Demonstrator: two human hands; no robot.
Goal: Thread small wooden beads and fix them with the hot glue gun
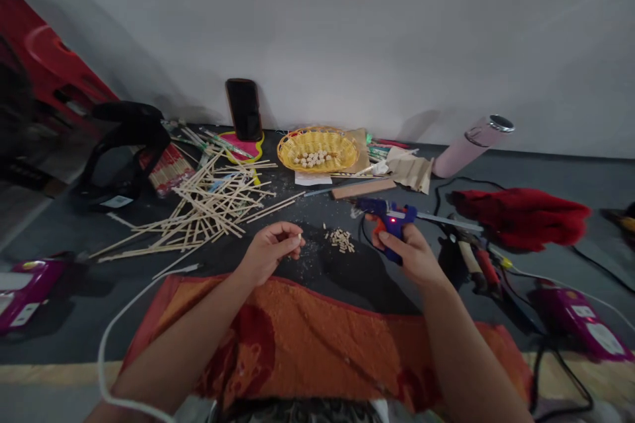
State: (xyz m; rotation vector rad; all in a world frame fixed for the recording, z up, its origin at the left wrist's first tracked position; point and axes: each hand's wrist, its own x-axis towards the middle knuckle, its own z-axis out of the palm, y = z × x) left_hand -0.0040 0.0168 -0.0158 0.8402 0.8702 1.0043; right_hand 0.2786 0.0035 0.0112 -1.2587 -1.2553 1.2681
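Observation:
My right hand [414,254] grips a blue hot glue gun [395,217] by its handle, with a finger at the orange trigger. A red light glows on its side, and a long glue stick [446,221] juts from its back end. My left hand [275,251] is closed in a pinch on a small pale wooden piece [299,236], of which only the tip shows. Between the hands lies a small pile of short cut stick pieces [341,240] on the dark mat. The gun's nozzle points left, apart from the left hand.
Long thin sticks [208,201] lie heaped at left. A yellow woven basket [317,133] holds small pale pieces. Behind stand a phone [244,109] and a pink flask [466,149]. Pliers [471,258], a red cloth [526,215] and cables lie right; an orange towel [317,344] lies in front.

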